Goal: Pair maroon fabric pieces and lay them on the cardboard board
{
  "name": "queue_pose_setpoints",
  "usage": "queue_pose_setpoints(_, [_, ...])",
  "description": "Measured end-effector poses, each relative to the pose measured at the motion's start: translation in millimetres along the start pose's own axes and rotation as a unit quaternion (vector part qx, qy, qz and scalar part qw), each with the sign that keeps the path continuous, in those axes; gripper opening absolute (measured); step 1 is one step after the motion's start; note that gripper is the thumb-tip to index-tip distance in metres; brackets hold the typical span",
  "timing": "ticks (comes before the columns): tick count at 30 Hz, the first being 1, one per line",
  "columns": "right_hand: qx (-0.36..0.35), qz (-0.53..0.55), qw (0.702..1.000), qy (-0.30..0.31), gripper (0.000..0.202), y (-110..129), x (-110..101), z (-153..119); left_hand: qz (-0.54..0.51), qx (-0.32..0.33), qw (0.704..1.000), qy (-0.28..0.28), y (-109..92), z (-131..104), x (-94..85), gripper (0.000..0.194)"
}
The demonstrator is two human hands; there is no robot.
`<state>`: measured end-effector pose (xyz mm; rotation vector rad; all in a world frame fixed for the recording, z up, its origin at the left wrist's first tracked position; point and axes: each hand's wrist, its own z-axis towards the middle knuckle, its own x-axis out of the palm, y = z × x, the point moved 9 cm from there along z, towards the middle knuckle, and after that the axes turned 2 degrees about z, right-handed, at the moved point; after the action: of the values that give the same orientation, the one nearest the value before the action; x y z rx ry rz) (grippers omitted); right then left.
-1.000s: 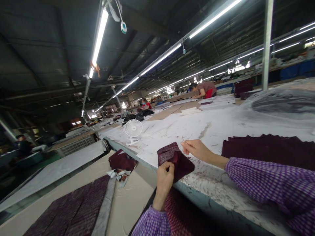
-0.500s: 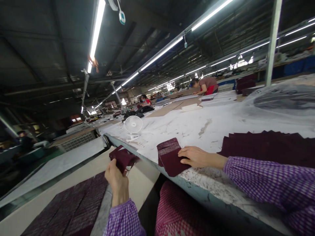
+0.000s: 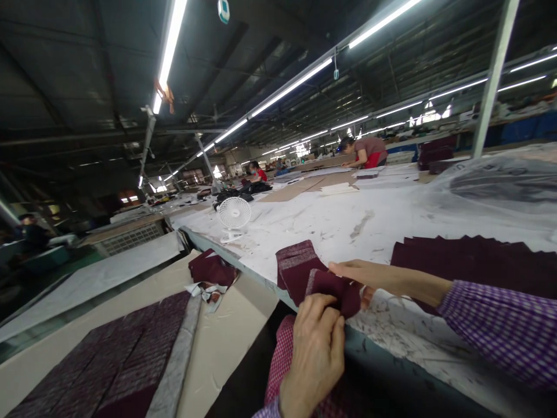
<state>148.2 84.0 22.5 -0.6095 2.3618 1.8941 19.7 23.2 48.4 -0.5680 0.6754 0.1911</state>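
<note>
At the front edge of the white-covered table, both hands are on one folded piece of maroon fabric. My left hand has its fingers curled over the near edge of the piece. From the right, my right hand grips the piece's other side, with some fingertips hidden behind the cloth. Just beyond lies a small stack of maroon fabric pieces with a lighter speckled band. Left of the table edge, a crumpled maroon piece rests beside white scraps.
A small white fan stands near the table's left edge. Fanned maroon fabric lies at right, below clear plastic sheeting. Stacked speckled maroon pieces fill the lower left. A co-worker leans over the table further back.
My left hand has left the crumpled maroon cloth at the left and moved right to the table edge. The front fabric piece is now lifted and folded between both hands.
</note>
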Motion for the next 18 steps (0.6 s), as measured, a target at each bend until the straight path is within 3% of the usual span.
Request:
queue_pose_setpoints(3, [-0.083, -0.073, 0.993, -0.029, 0.044, 4.4, -12.1, -5.6, -0.023, 0.023, 0.999, 0.024, -5.3, 0.5, 3.4, 0.019])
queue_pose_setpoints(7, [-0.1, -0.053, 0.993, -0.027, 0.044, -6.8, -21.4, -10.6, -0.015, -0.066, 0.994, -0.091, 28.4, 19.0, -15.8, 0.019])
queue_pose_setpoints(8, [-0.089, -0.04, 0.995, -0.023, 0.049, -10.5, -22.8, -12.2, 0.0, -0.091, 0.991, -0.096, 37.4, 26.2, -14.8, 0.021])
queue_pose_setpoints(11, [-0.055, -0.048, 0.997, -0.023, 0.061, -17.6, -28.3, -16.8, 0.004, -0.137, 0.99, -0.009, 55.0, 51.9, 10.8, 0.025])
queue_pose_setpoints(14, [-0.039, -0.131, 0.99, -0.031, 0.061, -20.2, -37.4, -18.3, 0.003, -0.141, 0.987, 0.075, 55.2, 70.0, 41.0, 0.02])
queue_pose_setpoints(16, [-0.043, -0.228, 0.971, -0.057, 0.059, -19.5, -48.6, -17.9, 0.046, -0.114, 0.988, 0.089, 48.7, 76.9, 53.2, 0.02])
queue_pose_setpoints(18, [-0.065, -0.343, 0.93, -0.118, 0.051, -13.4, -64.6, -19.0, 0.101, -0.08, 0.987, 0.098, 42.1, 79.2, 63.1, 0.021])
